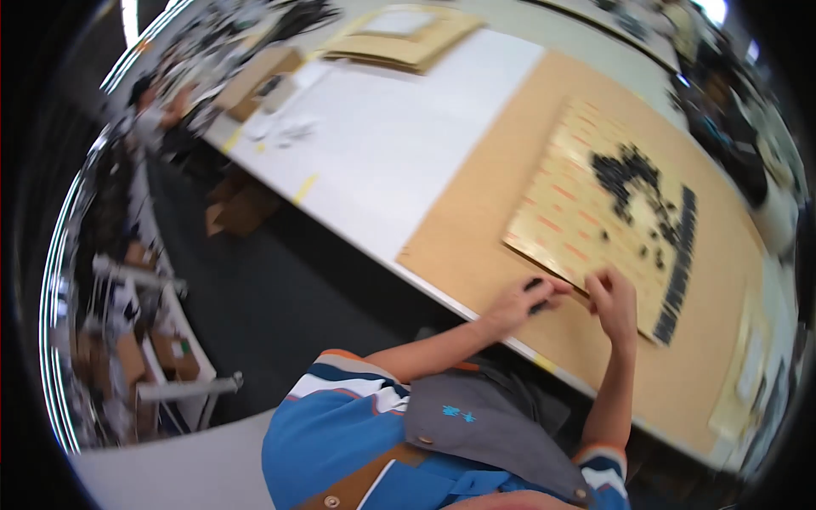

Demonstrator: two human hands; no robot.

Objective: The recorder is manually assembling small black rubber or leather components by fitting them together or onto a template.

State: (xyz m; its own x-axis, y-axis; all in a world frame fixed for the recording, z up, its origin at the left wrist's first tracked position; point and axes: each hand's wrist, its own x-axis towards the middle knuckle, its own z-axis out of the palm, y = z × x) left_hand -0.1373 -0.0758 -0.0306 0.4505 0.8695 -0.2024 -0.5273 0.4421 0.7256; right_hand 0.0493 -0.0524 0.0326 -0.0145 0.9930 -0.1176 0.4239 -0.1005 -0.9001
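Observation:
My left hand [523, 304] is closed around a small black piece [534, 285] at the near edge of a flat yellowish board [544, 217]; the piece's exact kind is too blurred to tell. Beside it, my right hand [614, 304] is curled in a pinch over the same edge, and whatever its fingertips hold is hidden. On the board, small dark pieces [625, 174] lie in a loose heap, with several scattered toward the right. A tight row of dark pieces [677, 268] runs along the board's right side. Reddish marks cover the board's left part.
The board rests on a brown sheet [463, 204] over a long table. White sheeting [399, 119] covers the table farther left, with a stack of flat cardboard [408, 38] at the back. A white cart [191, 374] stands at left. Other people work at the far left and right.

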